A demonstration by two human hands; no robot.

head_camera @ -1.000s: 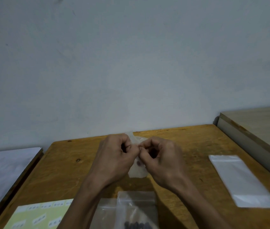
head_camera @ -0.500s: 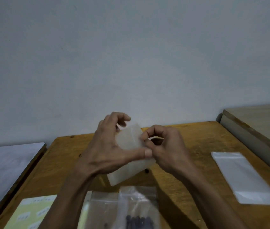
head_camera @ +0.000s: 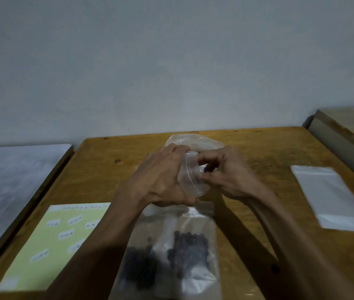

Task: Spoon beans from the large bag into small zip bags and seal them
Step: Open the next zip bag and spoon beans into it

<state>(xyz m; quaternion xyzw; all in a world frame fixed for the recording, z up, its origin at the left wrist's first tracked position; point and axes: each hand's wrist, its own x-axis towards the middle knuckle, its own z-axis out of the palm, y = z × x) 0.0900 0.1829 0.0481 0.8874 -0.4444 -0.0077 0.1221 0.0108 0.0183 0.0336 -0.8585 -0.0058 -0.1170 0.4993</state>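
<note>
My left hand (head_camera: 163, 178) and my right hand (head_camera: 230, 174) hold a small clear zip bag (head_camera: 191, 178) between them above the middle of the wooden table (head_camera: 111, 169). Both pinch its top edge, and its mouth looks pulled open. Behind the hands lies a crumpled clear plastic bag (head_camera: 195, 140). Near the front edge lie two clear zip bags with dark beans (head_camera: 187, 250) inside, partly under my left forearm.
A stack of flat empty zip bags (head_camera: 332, 198) lies on the right of the table. A pale green sheet of white labels (head_camera: 50, 245) lies front left. A white-topped surface (head_camera: 9, 180) adjoins on the left, a raised wooden ledge (head_camera: 344, 137) on the right.
The camera tilted down, showing the bean bags in front. My hands turned the small bag and spread its mouth; before, they pinched it flat between them.
</note>
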